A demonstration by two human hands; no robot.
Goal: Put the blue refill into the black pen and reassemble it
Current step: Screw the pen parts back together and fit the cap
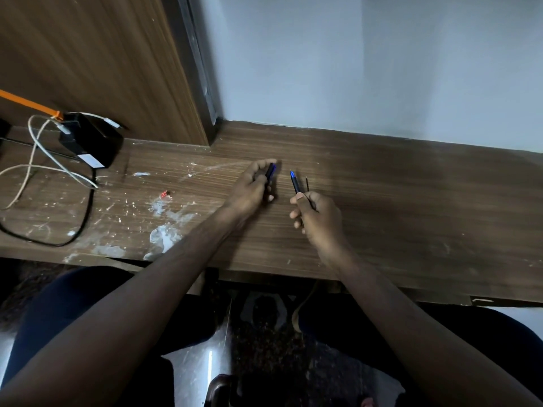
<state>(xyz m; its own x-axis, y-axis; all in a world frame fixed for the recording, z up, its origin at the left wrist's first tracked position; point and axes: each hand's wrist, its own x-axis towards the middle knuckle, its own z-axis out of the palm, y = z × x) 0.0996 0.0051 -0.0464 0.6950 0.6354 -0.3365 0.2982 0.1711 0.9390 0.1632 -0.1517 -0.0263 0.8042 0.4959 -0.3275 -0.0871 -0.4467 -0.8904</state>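
Observation:
My left hand (254, 186) rests on the wooden desk (382, 201) and grips a dark pen part with a blue sheen (270, 171), its end sticking out past my fingers. My right hand (318, 218), just to the right, holds a black pen piece with a blue tip (294, 182) pointing away from me. A thin dark refill (307, 185) also stands out of that same hand, next to the pen piece. The two hands are a short gap apart. My fingers hide the lower ends of all the pieces.
A black power adapter (88, 139) with white cables (38, 168), a black cable (73, 227) and an orange cable (26, 102) lies at the desk's left. White paint smears (164, 233) and a small red bit (165, 194) mark the desk. A wooden panel and a wall stand behind.

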